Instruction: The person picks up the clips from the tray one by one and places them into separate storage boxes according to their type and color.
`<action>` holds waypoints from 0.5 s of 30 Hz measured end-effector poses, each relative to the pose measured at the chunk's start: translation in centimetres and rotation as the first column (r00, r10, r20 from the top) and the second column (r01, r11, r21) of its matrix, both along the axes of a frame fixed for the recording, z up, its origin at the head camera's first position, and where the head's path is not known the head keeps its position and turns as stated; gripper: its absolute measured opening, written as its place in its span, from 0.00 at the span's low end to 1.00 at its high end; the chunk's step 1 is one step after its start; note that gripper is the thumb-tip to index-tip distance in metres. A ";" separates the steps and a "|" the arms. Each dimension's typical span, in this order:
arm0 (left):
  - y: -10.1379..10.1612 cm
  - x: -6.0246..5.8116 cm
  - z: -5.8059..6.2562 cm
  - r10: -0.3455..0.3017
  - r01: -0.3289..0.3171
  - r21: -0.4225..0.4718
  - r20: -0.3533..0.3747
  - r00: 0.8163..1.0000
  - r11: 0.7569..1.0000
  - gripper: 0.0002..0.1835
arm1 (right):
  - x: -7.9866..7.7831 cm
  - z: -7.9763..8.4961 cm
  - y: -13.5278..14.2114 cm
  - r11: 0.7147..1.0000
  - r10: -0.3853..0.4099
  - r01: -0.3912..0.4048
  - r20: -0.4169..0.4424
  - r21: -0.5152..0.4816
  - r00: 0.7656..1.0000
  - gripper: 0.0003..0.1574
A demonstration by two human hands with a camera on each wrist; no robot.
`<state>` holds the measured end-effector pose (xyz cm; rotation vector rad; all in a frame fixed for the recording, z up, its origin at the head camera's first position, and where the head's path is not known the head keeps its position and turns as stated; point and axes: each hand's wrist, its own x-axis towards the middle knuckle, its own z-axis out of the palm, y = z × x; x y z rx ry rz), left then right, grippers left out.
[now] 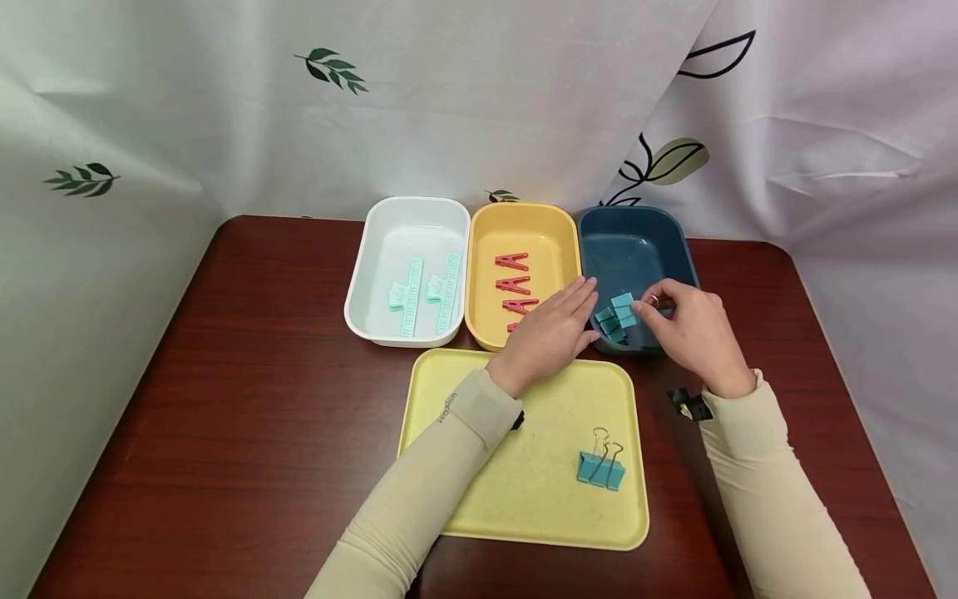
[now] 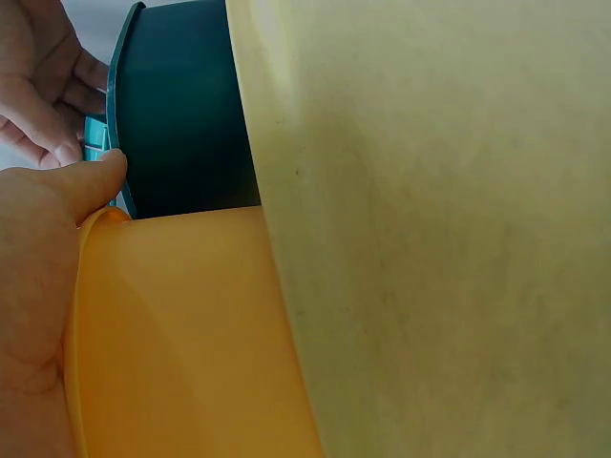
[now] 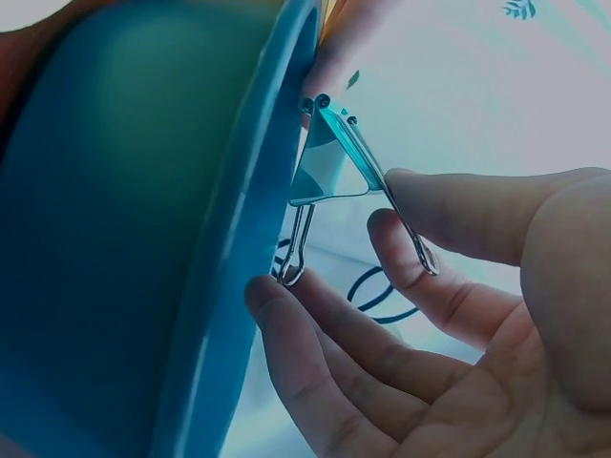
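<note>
Between thumb and forefinger, my right hand (image 1: 696,333) pinches a wire handle of a teal binder clip (image 3: 329,167) at the near part of the navy bin (image 1: 636,249). Other teal binder clips (image 1: 608,323) lie in that bin, partly covered by the held one. My left hand (image 1: 550,333) reaches over the near right corner of the orange-yellow bin (image 1: 527,223), fingers straight. In the left wrist view its thumb (image 2: 100,181) lies at the navy bin's rim. One larger teal binder clip (image 1: 600,471) with raised wire handles sits on the yellow tray (image 1: 524,491).
Several red clothespins (image 1: 512,285) lie in the orange-yellow bin, partly behind my left hand. Left of it, a white bin (image 1: 415,216) holds two mint ruler-like clips (image 1: 413,295). A patterned curtain (image 1: 524,100) hangs behind the dark wooden table (image 1: 262,399).
</note>
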<state>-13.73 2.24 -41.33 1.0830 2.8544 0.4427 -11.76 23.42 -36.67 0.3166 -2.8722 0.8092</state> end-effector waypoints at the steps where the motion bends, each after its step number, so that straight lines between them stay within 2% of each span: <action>1: 0.0 0.0 0.0 0.001 -0.001 -0.004 0.001 1.000 1.000 0.35 | -0.1 0.1 0.0 1.000 0.000 0.000 0.004 0.003 1.000 0.11; 15: 0.0 0.1 0.1 0.004 -0.004 -0.009 0.007 1.000 1.000 0.34 | -1.7 1.0 0.0 1.000 -0.003 0.002 0.032 0.024 0.999 0.12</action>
